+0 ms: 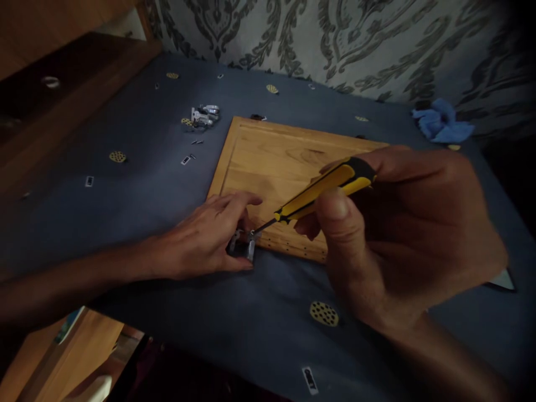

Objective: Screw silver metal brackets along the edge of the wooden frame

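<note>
My right hand (pixel 402 234) is closed around the yellow and black handle of a screwdriver (pixel 314 192). The shaft slants down to the left, its tip at a small metal hinge (pixel 250 250). My left hand (pixel 205 240) grips that hinge at the near left corner of a wooden cabinet door (pixel 268 164), thumb on the near side and fingers over the panel. The door lies flat with a row of small dark holes along its near edge. Part of the hinge is hidden by my left fingers.
More metal hinges (pixel 205 115) lie beyond the door's left side, with a few small screws (pixel 196 142) nearer. A crumpled blue cloth (pixel 443 123) sits at the far right. The patterned blue tablecloth (pixel 159 167) reaches the papered wall (pixel 293 39); wooden furniture (pixel 84 72) stands at left.
</note>
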A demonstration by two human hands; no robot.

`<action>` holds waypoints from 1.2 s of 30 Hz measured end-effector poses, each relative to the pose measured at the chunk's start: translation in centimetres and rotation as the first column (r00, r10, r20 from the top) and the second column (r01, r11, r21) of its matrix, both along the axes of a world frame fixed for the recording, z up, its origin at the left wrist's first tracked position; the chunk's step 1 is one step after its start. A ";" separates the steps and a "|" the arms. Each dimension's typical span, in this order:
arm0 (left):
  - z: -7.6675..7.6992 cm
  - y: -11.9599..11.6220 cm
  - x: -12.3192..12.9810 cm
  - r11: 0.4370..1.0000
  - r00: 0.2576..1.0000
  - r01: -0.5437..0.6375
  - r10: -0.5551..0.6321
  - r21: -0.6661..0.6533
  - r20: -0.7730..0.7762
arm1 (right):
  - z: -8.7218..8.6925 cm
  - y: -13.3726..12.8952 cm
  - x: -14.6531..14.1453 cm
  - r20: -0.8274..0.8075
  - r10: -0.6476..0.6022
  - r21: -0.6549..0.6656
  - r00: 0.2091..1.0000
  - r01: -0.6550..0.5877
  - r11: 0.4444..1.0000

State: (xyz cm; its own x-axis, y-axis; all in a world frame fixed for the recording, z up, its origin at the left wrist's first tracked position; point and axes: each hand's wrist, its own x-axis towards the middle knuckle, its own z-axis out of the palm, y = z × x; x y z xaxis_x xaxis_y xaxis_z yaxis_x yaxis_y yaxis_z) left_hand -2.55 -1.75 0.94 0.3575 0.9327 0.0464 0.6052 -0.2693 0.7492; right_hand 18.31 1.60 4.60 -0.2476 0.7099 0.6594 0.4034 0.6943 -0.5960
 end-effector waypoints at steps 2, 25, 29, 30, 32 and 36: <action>0.0 0.0 0.0 1.000 1.000 0.002 -0.002 0.004 -0.001 | -0.1 0.0 0.0 -0.035 0.047 -0.034 0.998 -0.048 0.998; 1.2 -0.3 0.3 0.999 0.998 0.037 -0.037 -0.005 -0.057 | 1.9 0.6 0.5 0.122 0.149 -0.170 0.981 -0.128 0.977; 1.0 -0.2 0.3 0.999 0.996 0.043 -0.042 0.017 -0.076 | 2.4 0.9 0.5 -0.049 0.245 -0.310 0.968 -0.248 0.918; 1.0 -0.2 0.3 0.999 0.996 0.047 -0.045 0.020 -0.083 | 2.5 1.0 0.5 -0.085 0.273 -0.328 0.958 -0.286 0.900; 1.0 -0.3 0.3 0.999 0.994 0.050 -0.049 0.013 -0.096 | 2.6 1.1 0.6 -0.126 0.306 -0.360 0.944 -0.331 0.872; 1.1 -0.3 0.3 1.000 0.997 0.029 -0.029 0.000 -0.076 | 2.9 1.3 1.0 -0.069 0.299 -0.386 0.952 -0.302 0.872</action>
State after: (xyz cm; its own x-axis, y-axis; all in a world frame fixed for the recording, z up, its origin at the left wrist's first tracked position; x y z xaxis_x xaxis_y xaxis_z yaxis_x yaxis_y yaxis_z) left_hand -2.21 -2.02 2.05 0.3870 0.9219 0.0189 0.6520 -0.2881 0.7014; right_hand 19.26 2.92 7.49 -0.4861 0.8009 0.3496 0.2075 0.4944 -0.8441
